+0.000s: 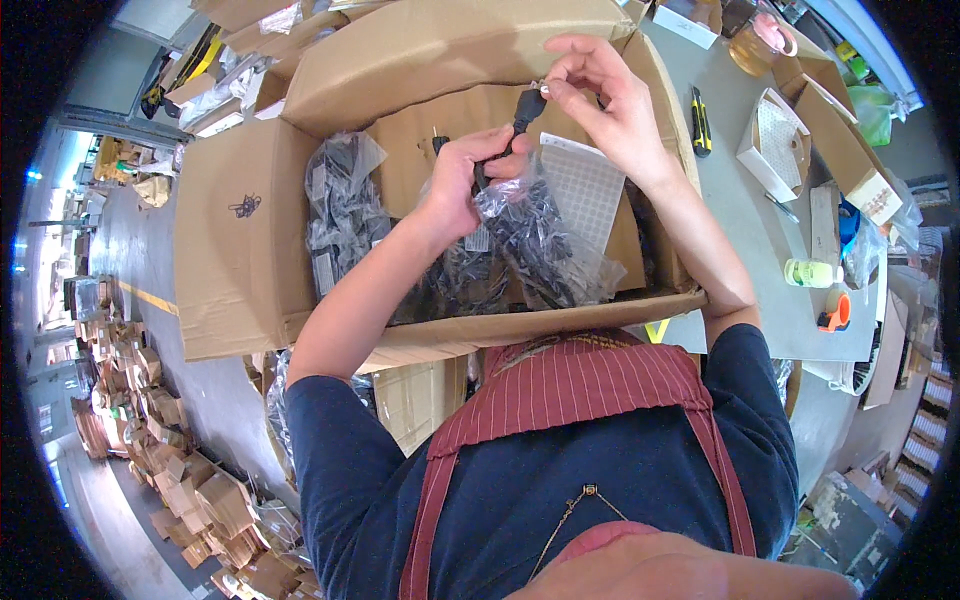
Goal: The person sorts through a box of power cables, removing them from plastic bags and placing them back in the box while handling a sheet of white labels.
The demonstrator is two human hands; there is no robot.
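Note:
My left hand [460, 178] is closed around a black power cord just below its plug [528, 110], holding the metal prongs upward. Thumb and forefinger of my right hand [612, 108] pinch a small white piece [545, 90] against the plug's prong end; its exact kind is too small to tell. From the left hand hangs a clear plastic bag [545, 245] with black cord inside. Behind it, a white sheet [585, 190] printed with a grid of small marks leans in the open cardboard box [235, 240]. More bagged black cords [340, 205] lie at the box's left.
On the grey table [725, 215] to the right are a yellow-black utility knife [700, 122], a small white box [775, 145], a bottle [812, 272] and an orange tape roll [835, 310]. A jug [760, 45] stands farther back. Many cartons [200, 490] are piled on the floor at left.

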